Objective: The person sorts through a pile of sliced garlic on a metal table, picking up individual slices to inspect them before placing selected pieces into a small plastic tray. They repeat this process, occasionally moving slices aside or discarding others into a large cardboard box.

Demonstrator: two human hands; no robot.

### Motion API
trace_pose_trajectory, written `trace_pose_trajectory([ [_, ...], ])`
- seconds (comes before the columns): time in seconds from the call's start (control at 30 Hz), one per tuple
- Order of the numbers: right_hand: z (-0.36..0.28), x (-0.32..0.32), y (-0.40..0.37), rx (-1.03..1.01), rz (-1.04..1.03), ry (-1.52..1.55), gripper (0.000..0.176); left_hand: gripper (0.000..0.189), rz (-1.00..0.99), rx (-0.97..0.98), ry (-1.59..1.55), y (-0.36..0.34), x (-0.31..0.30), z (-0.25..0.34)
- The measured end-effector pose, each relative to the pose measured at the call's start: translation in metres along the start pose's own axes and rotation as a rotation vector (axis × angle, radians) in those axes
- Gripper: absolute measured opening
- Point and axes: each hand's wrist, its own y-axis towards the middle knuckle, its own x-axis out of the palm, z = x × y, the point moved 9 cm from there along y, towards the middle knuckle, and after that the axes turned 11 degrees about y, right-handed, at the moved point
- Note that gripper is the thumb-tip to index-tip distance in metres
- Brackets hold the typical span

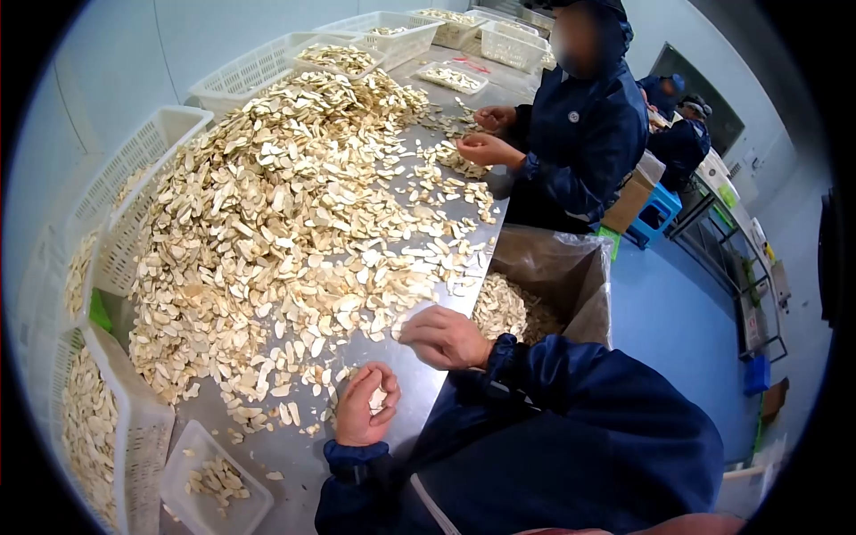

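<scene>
Your left hand (pixel 361 410) is curled into a loose cup above the near edge of the steel table (pixel 412 385), fingers wrapped around at least one pale slice (pixel 378 401). Your right hand (pixel 456 339) sits farther off and to the right, bent at the knuckles, fingertips pointing left; whether it grips anything, cannot tell. Hands near each other but apart.

The main heap of slices (pixel 267 205) lies left and far of both hands. Its thin, scattered edge reaches just beside your right fingertips; loose pieces lie just left of your left hand. Small tray (pixel 198 444), near left, holds a few slices. White crates (pixel 143 464) line the left side. Plastic-lined carton (pixel 590 285), right of the table, contains more slices. Co-worker (pixel 588 134) stands at the far right, both hands over the slices there.
</scene>
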Motion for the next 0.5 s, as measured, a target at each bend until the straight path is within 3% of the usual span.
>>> trace_pose_trajectory([
  [0.5,-0.0017,0.0037,-0.0001,0.016,0.024,-0.039,0.024,0.015,-0.062,-0.070,0.067,0.0071,0.0045,-0.0085],
])
